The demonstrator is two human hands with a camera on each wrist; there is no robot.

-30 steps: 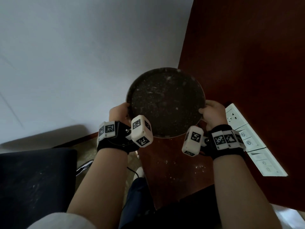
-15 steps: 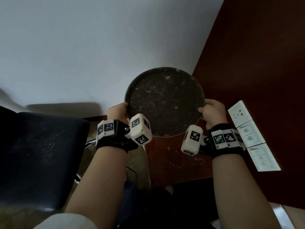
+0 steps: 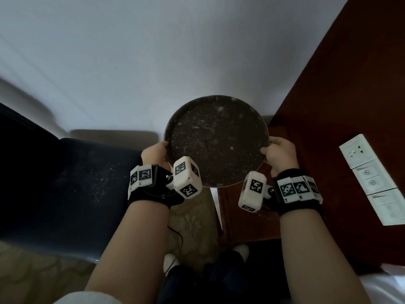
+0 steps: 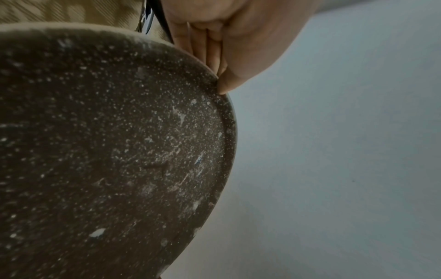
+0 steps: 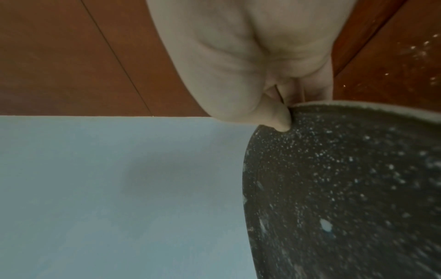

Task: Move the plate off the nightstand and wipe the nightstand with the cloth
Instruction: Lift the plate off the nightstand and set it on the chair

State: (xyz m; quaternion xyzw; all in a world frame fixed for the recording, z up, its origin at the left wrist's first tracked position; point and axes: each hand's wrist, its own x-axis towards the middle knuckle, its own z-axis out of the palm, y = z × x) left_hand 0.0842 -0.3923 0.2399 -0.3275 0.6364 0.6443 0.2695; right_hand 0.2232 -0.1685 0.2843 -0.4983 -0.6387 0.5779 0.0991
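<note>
**Plate held at both rims**

The plate's left rim is pinched by the left hand, thumb on top and fingers curled beneath. Its right rim is gripped the same way by the right hand. The plate, dark and white-speckled, is held mostly left of the nightstand. Right of the plate, a switch panel bears small symbols; no lettering can be read.

Reddish wood nightstand w/ white specks on top
</note>
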